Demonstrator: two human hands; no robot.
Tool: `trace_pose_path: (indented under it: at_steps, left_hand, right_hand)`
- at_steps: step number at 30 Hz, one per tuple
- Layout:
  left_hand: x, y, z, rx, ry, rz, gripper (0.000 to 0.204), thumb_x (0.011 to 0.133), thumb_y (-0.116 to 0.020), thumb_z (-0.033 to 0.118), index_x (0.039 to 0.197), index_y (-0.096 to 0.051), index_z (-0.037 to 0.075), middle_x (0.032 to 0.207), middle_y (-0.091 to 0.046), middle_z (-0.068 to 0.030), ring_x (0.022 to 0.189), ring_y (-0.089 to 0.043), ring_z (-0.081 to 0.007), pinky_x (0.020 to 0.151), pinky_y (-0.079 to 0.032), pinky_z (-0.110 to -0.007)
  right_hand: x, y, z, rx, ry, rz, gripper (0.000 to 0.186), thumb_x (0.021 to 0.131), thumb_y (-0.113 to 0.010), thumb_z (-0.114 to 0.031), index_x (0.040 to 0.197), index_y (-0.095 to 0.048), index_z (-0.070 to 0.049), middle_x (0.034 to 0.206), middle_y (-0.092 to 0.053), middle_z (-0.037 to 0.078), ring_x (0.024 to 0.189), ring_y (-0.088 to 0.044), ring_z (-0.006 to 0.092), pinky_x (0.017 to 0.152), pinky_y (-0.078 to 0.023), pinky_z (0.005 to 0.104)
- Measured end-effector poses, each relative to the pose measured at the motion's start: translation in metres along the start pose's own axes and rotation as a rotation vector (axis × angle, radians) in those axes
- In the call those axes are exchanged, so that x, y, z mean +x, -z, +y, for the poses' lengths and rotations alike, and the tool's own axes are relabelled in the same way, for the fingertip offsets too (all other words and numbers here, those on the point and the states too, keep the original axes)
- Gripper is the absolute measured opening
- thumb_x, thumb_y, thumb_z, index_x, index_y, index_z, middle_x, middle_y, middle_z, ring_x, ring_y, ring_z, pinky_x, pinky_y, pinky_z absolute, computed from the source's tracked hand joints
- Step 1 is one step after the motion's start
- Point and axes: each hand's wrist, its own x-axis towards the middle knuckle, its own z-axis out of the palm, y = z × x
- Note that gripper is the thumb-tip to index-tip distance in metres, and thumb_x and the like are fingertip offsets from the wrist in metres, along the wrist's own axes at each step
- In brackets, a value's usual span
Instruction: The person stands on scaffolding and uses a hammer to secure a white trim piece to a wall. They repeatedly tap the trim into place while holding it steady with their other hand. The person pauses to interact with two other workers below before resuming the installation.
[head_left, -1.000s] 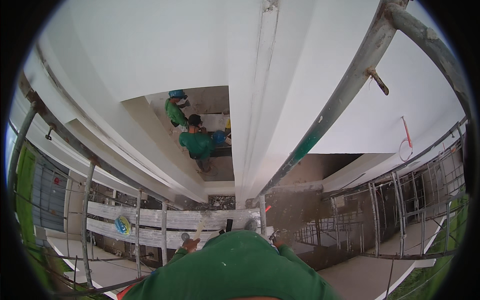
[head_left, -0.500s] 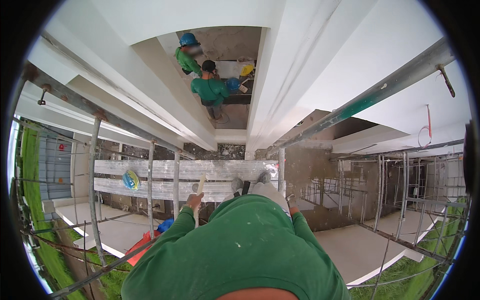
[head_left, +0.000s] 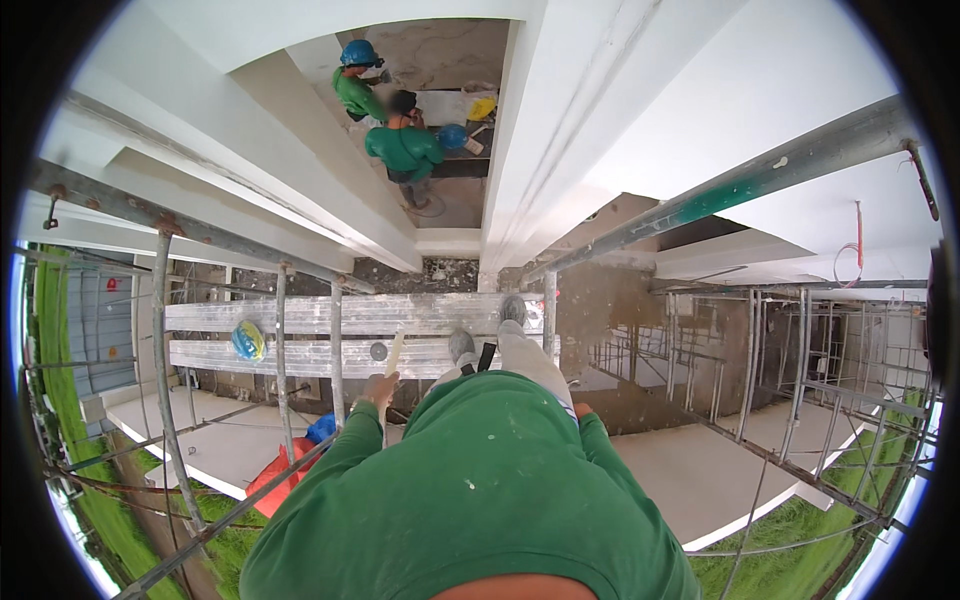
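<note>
My left hand (head_left: 379,388) is closed around a pale, flat, narrow strip (head_left: 396,350) that points up and away from me, over the metal planks (head_left: 290,356). What the strip is made of I cannot make out. My right hand (head_left: 582,410) hangs low beside my right hip, partly covered by my green sleeve and body; its fingers are hidden. On the planks, left of the strip, is a small grey round piece (head_left: 378,351). My feet stand on the planks, the right shoe (head_left: 513,309) farther forward than the left.
A blue and yellow rounded object (head_left: 248,341) rests on the planks at left. Scaffold tubes (head_left: 337,350) rise near my left arm, and a thick pipe (head_left: 740,185) crosses at upper right. Two people in green (head_left: 404,150) work beyond the white beams. Red material (head_left: 275,478) lies below left.
My right foot has stepped forward along the planks. My left hand still holds the pale strip, and my right hand shows less of itself. The whole view has shifted slightly.
</note>
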Motion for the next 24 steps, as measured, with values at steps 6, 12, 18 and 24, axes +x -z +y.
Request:
trace_pose_path:
  at_steps: [6, 12, 18, 24]
  left_hand:
    - [-0.005, -0.009, 0.042, -0.021, 0.036, 0.051, 0.052, 0.09, -0.071, 0.052, 0.08, -0.062, 0.002, 0.06, -0.056, -0.0044, 0.049, -0.056, -0.0199, 0.048, -0.047, -0.038]
    - [0.009, -0.033, 0.055, -0.175, 0.132, 0.008, 0.046, 0.091, -0.071, 0.049, 0.083, -0.058, 0.007, 0.062, -0.052, -0.0016, 0.047, -0.05, -0.0145, 0.045, -0.043, -0.035]
    - [-0.016, -0.06, 0.058, -0.28, 0.139, 0.061, 0.041, 0.093, -0.071, 0.043, 0.085, -0.059, 0.005, 0.062, -0.052, -0.0018, 0.046, -0.047, -0.0145, 0.043, -0.038, -0.034]
    - [-0.018, -0.076, 0.021, -0.132, 0.163, 0.051, 0.041, 0.093, -0.07, 0.046, 0.086, -0.06, 0.007, 0.061, -0.05, 0.0004, 0.046, -0.047, -0.013, 0.043, -0.038, -0.033]
  right_hand:
    - [-0.012, 0.051, 0.004, 0.195, -0.016, -0.061, 0.049, 0.094, -0.05, -0.049, 0.119, -0.071, -0.012, 0.117, -0.067, 0.026, 0.112, -0.064, 0.0436, 0.094, -0.051, 0.0506]
    - [-0.007, 0.087, 0.011, -0.182, 0.236, 0.127, 0.046, 0.096, -0.052, -0.048, 0.104, -0.073, -0.008, 0.098, -0.071, 0.026, 0.094, -0.069, 0.0438, 0.082, -0.054, 0.0494]
    - [-0.043, 0.173, -0.048, 0.827, -0.426, -0.099, 0.047, 0.095, -0.07, -0.036, 0.068, -0.059, 0.001, 0.06, -0.06, 0.015, 0.047, -0.057, 0.0293, 0.043, -0.045, 0.0457]
    - [-0.037, 0.176, -0.043, 0.756, -0.361, -0.029, 0.046, 0.097, -0.065, -0.041, 0.079, -0.065, 0.002, 0.065, -0.065, 0.016, 0.051, -0.062, 0.0295, 0.05, -0.05, 0.045]
